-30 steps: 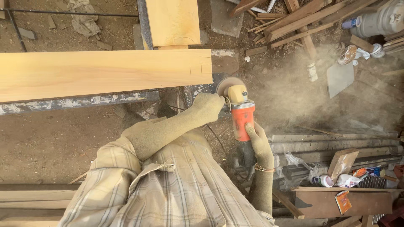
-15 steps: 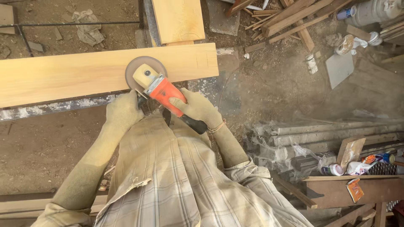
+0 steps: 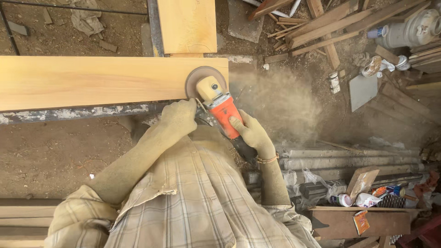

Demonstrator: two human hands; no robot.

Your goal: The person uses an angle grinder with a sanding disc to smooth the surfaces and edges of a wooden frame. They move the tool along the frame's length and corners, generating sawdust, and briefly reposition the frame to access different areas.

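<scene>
Rightward goes the angle grinder (image 3: 219, 106) since half a second back, sliding from the middle of the long pale plank (image 3: 92, 81) to its right end, and a fresh cloud of sawdust (image 3: 285, 103) billows off to the right of the board. Both hands have travelled with it. Now the round sanding disc (image 3: 202, 79) sits flat on the plank's near right corner, with the yellow gear head just behind it and the orange body angling back toward the person. Left hand (image 3: 180, 117), caked in yellow dust, is curled shut around the side of the tool just below the disc, though the grip itself is hidden under the fingers. Right hand (image 3: 250, 133) is wrapped tight around the orange body and the dark rear handle, thumb lying along the casing, a bangle (image 3: 266, 159) at the wrist. Plank rests across a paint-flecked metal rail (image 3: 78, 112) running left to right along its near edge. A second, shorter board (image 3: 187, 25) butts against the plank's far side. Far right, a heap of wood offcuts (image 3: 321, 25) lies on the dirt; near right, small tins and packets (image 3: 363, 198) sit on a low bench beside stacked grey poles (image 3: 349, 158). Checked shirt (image 3: 193, 202) fills the near foreground.
</scene>
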